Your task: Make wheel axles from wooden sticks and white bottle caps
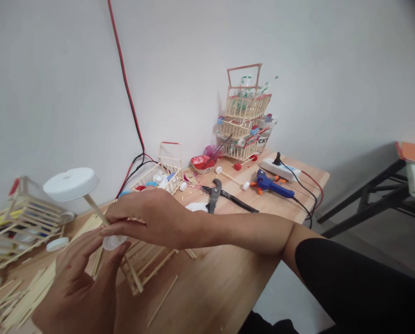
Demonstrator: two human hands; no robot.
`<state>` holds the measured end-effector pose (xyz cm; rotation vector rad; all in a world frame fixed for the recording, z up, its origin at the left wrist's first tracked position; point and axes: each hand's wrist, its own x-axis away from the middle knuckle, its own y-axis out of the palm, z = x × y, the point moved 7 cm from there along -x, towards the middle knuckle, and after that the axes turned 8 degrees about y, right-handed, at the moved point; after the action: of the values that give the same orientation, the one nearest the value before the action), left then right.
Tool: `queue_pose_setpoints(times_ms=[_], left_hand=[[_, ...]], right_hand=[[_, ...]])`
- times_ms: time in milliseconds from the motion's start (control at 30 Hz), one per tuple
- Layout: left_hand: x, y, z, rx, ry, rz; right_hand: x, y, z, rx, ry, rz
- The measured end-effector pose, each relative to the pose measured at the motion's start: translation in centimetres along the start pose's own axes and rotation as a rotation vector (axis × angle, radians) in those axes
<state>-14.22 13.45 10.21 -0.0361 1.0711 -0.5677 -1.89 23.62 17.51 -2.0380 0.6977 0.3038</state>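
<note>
My left hand [78,287] is closed on a small white bottle cap [113,242], pinched between thumb and fingers. Just above it, my right hand [162,218] grips a thin wooden stick [95,208] whose lower end meets the cap; my fingers partly hide the joint. A larger white round lid [71,182] sits tilted on the stick's upper end. Under my hands, a wooden stick frame [148,269] lies on the table [214,287], partly covered. Loose wooden sticks [26,297] are spread by my left hand.
Small stick baskets [244,127] are stacked by the wall, with others at left and centre. Pliers [216,195], a blue glue gun [272,185], a power strip [280,169], a red paint tray [203,163] and a capped stick axle [231,178] lie beyond my right arm.
</note>
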Motion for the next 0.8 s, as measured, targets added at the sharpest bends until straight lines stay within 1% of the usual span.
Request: queue_pose_setpoints(times_ms=[100, 200, 333, 467, 600, 733, 800], left_hand=[[-0.12, -0.04, 0.12, 0.0, -0.033, -0.009], [-0.26, -0.02, 0.22, -0.013, -0.039, -0.026], [-0.33, 0.14, -0.08, -0.022, -0.081, -0.039], [-0.37, 0.18, -0.03, -0.026, -0.076, -0.018], [-0.26, 0.15, 0.01, -0.026, -0.035, -0.002], [-0.03, 0.21, -0.55, -0.018, -0.077, -0.024], [-0.03, 0.15, -0.48, -0.02, -0.079, -0.031]], right_hand=[[-0.05, -0.04, 0.04, 0.008, 0.007, 0.012], [-0.08, 0.06, -0.13, 0.014, 0.012, -0.003], [-0.11, 0.0, -0.2, 0.032, 0.023, 0.003], [-0.17, 0.03, -0.11, 0.03, 0.042, -0.028], [-0.23, 0.06, -0.06, 0.015, 0.052, -0.034], [-0.24, 0.15, -0.1, 0.03, 0.039, -0.029], [-0.23, 0.17, -0.06, 0.039, 0.039, -0.03]])
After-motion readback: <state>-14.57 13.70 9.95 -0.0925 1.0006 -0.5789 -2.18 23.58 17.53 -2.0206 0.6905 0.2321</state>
